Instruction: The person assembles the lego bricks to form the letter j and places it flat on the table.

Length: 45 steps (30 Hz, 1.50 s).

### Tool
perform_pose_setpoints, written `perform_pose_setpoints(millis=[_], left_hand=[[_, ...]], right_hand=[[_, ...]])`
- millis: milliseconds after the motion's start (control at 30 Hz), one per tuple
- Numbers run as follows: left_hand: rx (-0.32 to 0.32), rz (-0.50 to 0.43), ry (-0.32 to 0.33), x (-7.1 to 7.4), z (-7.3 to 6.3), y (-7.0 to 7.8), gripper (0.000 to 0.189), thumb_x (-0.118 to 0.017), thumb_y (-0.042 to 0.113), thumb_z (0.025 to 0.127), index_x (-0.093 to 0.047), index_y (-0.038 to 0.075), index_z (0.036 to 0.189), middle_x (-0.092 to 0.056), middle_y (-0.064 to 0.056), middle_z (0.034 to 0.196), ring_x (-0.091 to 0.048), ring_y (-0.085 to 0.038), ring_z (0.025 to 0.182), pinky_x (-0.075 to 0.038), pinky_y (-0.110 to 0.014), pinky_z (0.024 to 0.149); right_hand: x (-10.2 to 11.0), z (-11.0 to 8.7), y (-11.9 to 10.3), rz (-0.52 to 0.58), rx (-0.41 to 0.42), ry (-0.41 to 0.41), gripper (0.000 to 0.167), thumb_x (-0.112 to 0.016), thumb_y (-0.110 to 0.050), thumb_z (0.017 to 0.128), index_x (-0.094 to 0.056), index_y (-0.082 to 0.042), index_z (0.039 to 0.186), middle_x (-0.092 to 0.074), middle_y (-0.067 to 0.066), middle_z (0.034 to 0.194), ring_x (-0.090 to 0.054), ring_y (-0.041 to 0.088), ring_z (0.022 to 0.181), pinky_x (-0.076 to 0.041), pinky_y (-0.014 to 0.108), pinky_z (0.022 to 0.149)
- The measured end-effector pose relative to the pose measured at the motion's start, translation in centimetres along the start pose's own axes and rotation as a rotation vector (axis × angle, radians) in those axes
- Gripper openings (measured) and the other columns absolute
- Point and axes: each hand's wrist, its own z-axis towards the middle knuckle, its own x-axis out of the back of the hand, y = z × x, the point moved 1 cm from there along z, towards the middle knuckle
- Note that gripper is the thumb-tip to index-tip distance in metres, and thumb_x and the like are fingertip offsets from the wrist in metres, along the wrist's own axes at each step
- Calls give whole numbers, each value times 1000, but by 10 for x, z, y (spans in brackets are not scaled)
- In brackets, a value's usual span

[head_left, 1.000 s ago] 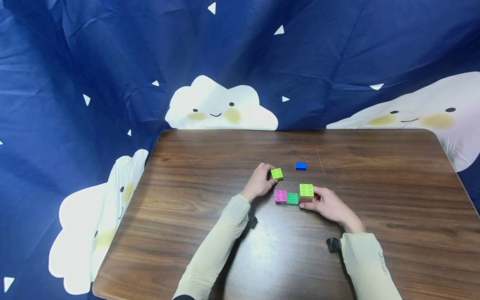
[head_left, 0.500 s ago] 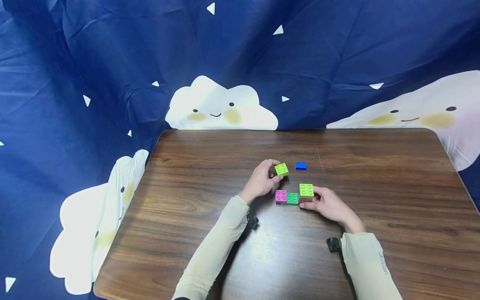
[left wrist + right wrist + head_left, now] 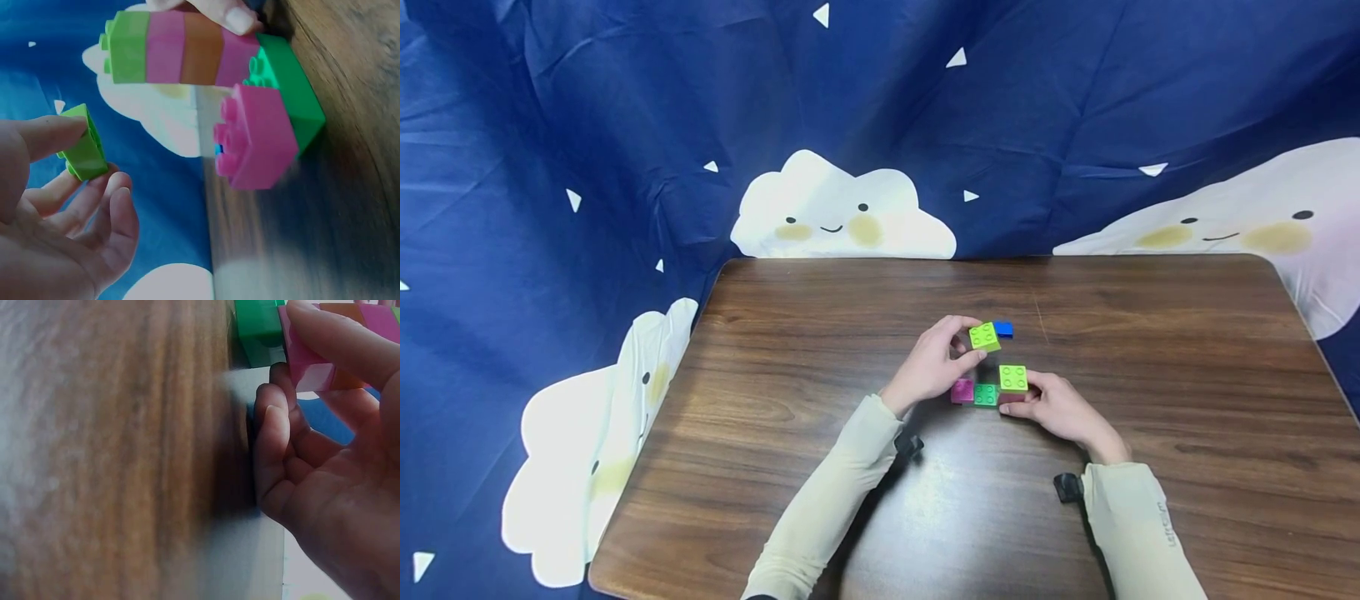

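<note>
My left hand [image 3: 931, 367] pinches a lime-green toy brick [image 3: 984, 337] between thumb and fingers, raised above the table. In the left wrist view this brick [image 3: 84, 150] appears apart from the other bricks. My right hand [image 3: 1063, 410] grips the lower part of a brick stack [image 3: 165, 50], layered pink, orange and pink with a lime-green brick [image 3: 1012, 377] on top. The stack rises from one end of a green brick [image 3: 986, 395], and a pink brick [image 3: 262, 137] sits on its other end. In the right wrist view, the thumb [image 3: 337, 337] presses the stack's side.
A blue brick [image 3: 1004, 330] lies farther back on the brown wooden table [image 3: 775, 350], partly covered by the held brick in the head view. Behind the table hangs a dark blue curtain [image 3: 880, 83] with white clouds.
My left hand has lifted the lime-green brick and carried it right, toward the stack and in front of the blue brick. The right hand has kept its grip in place.
</note>
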Motion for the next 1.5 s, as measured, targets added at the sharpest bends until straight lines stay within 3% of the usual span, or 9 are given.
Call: perform_pose_setpoints(millis=[533, 767, 1033, 1500], left_hand=[[-93, -23, -15, 1, -9, 20, 39, -69, 18, 89, -57, 14, 126, -59, 1, 106, -59, -11, 86, -47, -16, 70], [-152, -6, -61, -7, -14, 26, 41, -67, 17, 91, -56, 11, 130, -58, 0, 111, -57, -9, 85, -45, -12, 65], [-231, 35, -76, -16, -19, 27, 42, -66, 14, 90, -57, 16, 131, -58, -1, 115, -59, -17, 90, -50, -20, 79], [-243, 51, -83, -24, -22, 24, 40, -67, 15, 90, -58, 13, 129, -59, -1, 118, -60, -16, 97, -47, -15, 83]], right_hand=[[-1, -1, 0, 17, 5, 4, 41, -75, -27, 83, -65, -4, 114, -65, 4, 82, -52, 14, 71, -43, 25, 62], [-1, -1, 0, 22, 7, 1, 44, -76, -29, 82, -65, -6, 119, -67, 3, 82, -53, 14, 70, -43, 25, 62], [-1, -2, -1, 2, 20, 18, 40, -76, -33, 82, -67, -10, 113, -64, 2, 79, -51, 14, 69, -42, 25, 61], [-2, -1, 0, -19, 32, 41, 34, -77, -31, 81, -68, -10, 106, -63, 0, 77, -52, 13, 70, -43, 24, 63]])
